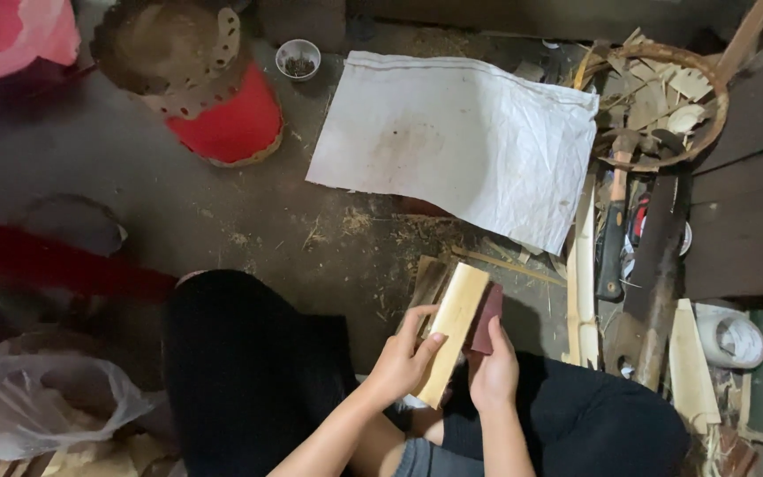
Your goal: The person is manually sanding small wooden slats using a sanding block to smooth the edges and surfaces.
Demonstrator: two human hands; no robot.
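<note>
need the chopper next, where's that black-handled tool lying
In the head view the black-handled tool lies on the floor at right, just below the woven basket, between a pale wood strip and a long dark blade.

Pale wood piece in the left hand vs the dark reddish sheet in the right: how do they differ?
Colour: the wood piece is pale yellow; the reddish sheet is dark maroon.
Size: the wood piece is long and reaches past both hands; the reddish sheet shows as a shorter patch.
Hold: the left hand grips the wood piece, while the right hand presses the reddish sheet against its side.
Both are held above the lap.
</note>
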